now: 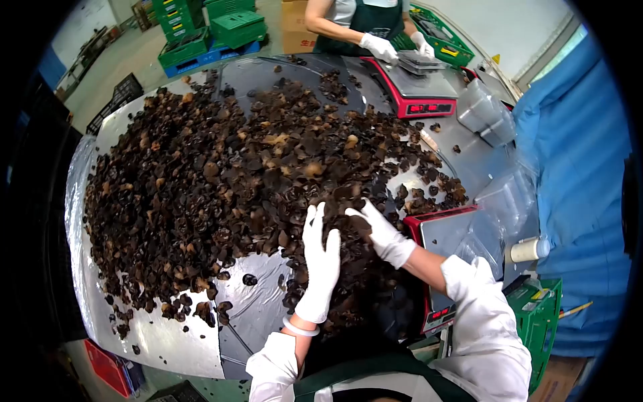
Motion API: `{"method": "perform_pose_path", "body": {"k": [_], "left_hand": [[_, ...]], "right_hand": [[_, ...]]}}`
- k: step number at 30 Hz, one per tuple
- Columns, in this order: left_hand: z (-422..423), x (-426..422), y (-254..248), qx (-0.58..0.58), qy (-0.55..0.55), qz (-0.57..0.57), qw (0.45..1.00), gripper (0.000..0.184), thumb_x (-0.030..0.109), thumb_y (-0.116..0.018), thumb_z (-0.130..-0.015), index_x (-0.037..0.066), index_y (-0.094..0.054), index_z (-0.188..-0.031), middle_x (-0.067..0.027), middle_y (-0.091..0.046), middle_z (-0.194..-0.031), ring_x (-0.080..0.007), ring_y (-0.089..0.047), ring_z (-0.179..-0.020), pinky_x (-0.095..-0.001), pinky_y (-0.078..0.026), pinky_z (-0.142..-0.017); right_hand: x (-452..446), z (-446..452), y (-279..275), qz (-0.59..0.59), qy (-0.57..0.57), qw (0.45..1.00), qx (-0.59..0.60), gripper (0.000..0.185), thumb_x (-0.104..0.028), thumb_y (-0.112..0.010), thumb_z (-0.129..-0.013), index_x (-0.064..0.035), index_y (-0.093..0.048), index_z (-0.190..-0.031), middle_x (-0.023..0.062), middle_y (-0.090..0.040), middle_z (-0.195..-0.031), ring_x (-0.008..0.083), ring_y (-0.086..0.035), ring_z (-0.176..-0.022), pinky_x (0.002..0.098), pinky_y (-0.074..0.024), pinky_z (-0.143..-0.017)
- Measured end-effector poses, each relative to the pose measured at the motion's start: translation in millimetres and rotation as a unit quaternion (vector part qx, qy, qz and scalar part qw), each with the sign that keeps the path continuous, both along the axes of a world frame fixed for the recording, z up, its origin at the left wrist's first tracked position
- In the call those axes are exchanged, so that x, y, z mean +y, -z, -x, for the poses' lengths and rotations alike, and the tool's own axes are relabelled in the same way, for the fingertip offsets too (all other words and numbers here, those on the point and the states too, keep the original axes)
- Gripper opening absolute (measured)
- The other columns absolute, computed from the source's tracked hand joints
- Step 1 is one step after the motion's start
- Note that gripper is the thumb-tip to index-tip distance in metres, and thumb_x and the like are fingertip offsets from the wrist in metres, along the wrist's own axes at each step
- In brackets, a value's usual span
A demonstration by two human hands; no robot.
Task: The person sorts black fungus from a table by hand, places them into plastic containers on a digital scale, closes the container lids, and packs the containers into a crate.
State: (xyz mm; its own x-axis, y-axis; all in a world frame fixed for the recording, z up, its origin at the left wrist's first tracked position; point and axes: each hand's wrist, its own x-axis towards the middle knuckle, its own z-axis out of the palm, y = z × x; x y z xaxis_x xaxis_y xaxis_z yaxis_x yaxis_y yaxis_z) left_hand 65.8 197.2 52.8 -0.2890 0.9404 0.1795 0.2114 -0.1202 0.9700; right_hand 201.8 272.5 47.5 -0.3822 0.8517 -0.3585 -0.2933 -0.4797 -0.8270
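A broad heap of dark brown wood ear mushrooms covers much of the metal table in front of me. At its near edge, my gloved left hand rests against the mushrooms, fingers stretched and thumb apart. I see nothing held in it. My gloved right hand is just to the right, with a dark wood ear piece between its thumb and fingers. Other fingers of that hand are partly hidden by mushrooms. A red scale with a flat plate stands beside my right forearm.
Across the table a co-worker's gloved hands handle clear plastic boxes over another red scale. Clear trays are stacked at the right by a blue curtain. Green crates stand behind; another green crate is near my right elbow.
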Motion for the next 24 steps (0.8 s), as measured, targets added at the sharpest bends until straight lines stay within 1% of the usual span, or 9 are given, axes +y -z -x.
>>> {"method": "perform_pose_path", "body": {"k": [4, 8, 9, 11, 13, 15, 19, 21, 24], "left_hand": [[10.7, -12.9, -38.1, 0.011, 0.024, -0.001, 1.000, 0.054, 0.012, -0.054, -0.089, 0.011, -0.041, -0.141, -0.0172, -0.029, -0.150, -0.0357, -0.022, -0.140, -0.0455, -0.019, -0.113], [69.9, -31.4, -16.0, 0.128, 0.035, -0.046, 0.990, 0.048, 0.017, -0.055, -0.090, 0.011, -0.046, -0.137, -0.0154, -0.027, -0.152, -0.0314, -0.018, -0.143, -0.0440, -0.017, -0.115], [91.4, -33.2, -11.1, 0.188, -0.003, -0.005, 0.982, 0.047, 0.021, -0.053, -0.092, 0.011, -0.046, -0.137, -0.0148, -0.026, -0.153, -0.0297, -0.017, -0.144, -0.0438, -0.016, -0.115], [122.8, -32.8, -12.9, 0.049, -0.161, 0.061, 0.984, 0.049, 0.032, -0.044, -0.098, 0.011, -0.041, -0.141, -0.0141, -0.022, -0.154, -0.0276, -0.015, -0.144, -0.0429, -0.014, -0.116], [155.8, -30.1, 35.4, -0.081, -0.236, 0.065, 0.966, 0.052, 0.038, -0.034, -0.101, 0.010, -0.034, -0.145, -0.0140, -0.015, -0.156, -0.0277, -0.013, -0.144, -0.0417, -0.012, -0.116], [167.4, -20.1, 61.8, 0.070, -0.267, 0.124, 0.953, 0.053, 0.037, -0.036, -0.101, 0.014, -0.028, -0.148, -0.0169, -0.010, -0.156, -0.0304, -0.010, -0.144, -0.0432, -0.009, -0.116], [185.9, 27.4, 91.1, 0.253, -0.319, 0.103, 0.907, 0.057, 0.035, -0.045, -0.097, 0.018, -0.026, -0.149, -0.0196, -0.010, -0.155, -0.0421, -0.013, -0.141, -0.0515, -0.009, -0.114], [178.6, 45.5, 80.2, 0.239, -0.338, 0.133, 0.901, 0.059, 0.036, -0.047, -0.096, 0.018, -0.027, -0.148, -0.0207, -0.011, -0.155, -0.0424, -0.013, -0.141, -0.0513, -0.010, -0.114], [168.4, 67.3, 83.9, 0.261, -0.294, 0.014, 0.919, 0.057, 0.029, -0.051, -0.094, 0.009, -0.033, -0.145, -0.0205, -0.026, -0.151, -0.0370, -0.023, -0.139, -0.0478, -0.017, -0.114]], "right_hand": [[-5.6, 3.0, -81.1, -0.065, -0.038, 0.994, -0.082, 0.058, -0.007, -0.062, -0.089, -0.0048, -0.037, -0.141, 0.0034, -0.051, -0.131, 0.0116, -0.050, -0.115, 0.0255, -0.0399, -0.099], [14.1, -20.3, -94.8, -0.201, -0.240, 0.937, -0.152, 0.074, -0.028, -0.062, -0.087, -0.0056, -0.026, -0.147, 0.0101, -0.025, -0.153, 0.0190, -0.021, -0.141, 0.0317, -0.0166, -0.114], [28.5, -27.1, -89.9, -0.247, -0.230, 0.914, -0.224, 0.073, -0.037, -0.057, -0.089, -0.0129, -0.023, -0.149, 0.0084, -0.023, -0.154, 0.0226, -0.020, -0.141, 0.0392, -0.0227, -0.112], [49.2, -32.7, -103.9, -0.149, -0.144, 0.922, -0.327, 0.075, -0.049, -0.054, -0.089, -0.0221, -0.019, -0.150, 0.0059, -0.019, -0.156, 0.0281, -0.017, -0.142, 0.0518, -0.0285, -0.107], [87.0, -45.7, -67.8, -0.125, -0.036, 0.938, -0.321, 0.080, -0.059, -0.052, -0.087, -0.0271, -0.016, -0.151, 0.0056, -0.016, -0.157, 0.0332, -0.016, -0.142, 0.0612, -0.0309, -0.100], [124.6, -50.4, -38.8, -0.057, 0.019, 0.943, -0.328, 0.088, -0.062, -0.058, -0.082, -0.0271, -0.014, -0.151, 0.0059, -0.013, -0.157, 0.0319, -0.014, -0.143, 0.0692, -0.0268, -0.097], [180.5, -32.9, 24.8, -0.153, 0.066, 0.862, -0.479, 0.098, -0.068, -0.065, -0.072, -0.0255, -0.023, -0.150, 0.0283, -0.003, -0.153, 0.0405, -0.010, -0.143, 0.0452, -0.0199, -0.113], [183.7, -6.9, 28.5, -0.152, 0.030, 0.841, -0.519, 0.100, -0.069, -0.065, -0.070, -0.0257, -0.023, -0.149, 0.0284, -0.003, -0.153, 0.0411, -0.010, -0.142, 0.0477, -0.0198, -0.113], [181.6, 48.6, 39.7, -0.214, -0.040, 0.840, -0.498, 0.099, -0.067, -0.067, -0.070, -0.0224, -0.027, -0.148, 0.0252, -0.012, -0.153, 0.0411, -0.016, -0.141, 0.0453, -0.0211, -0.113]]}}
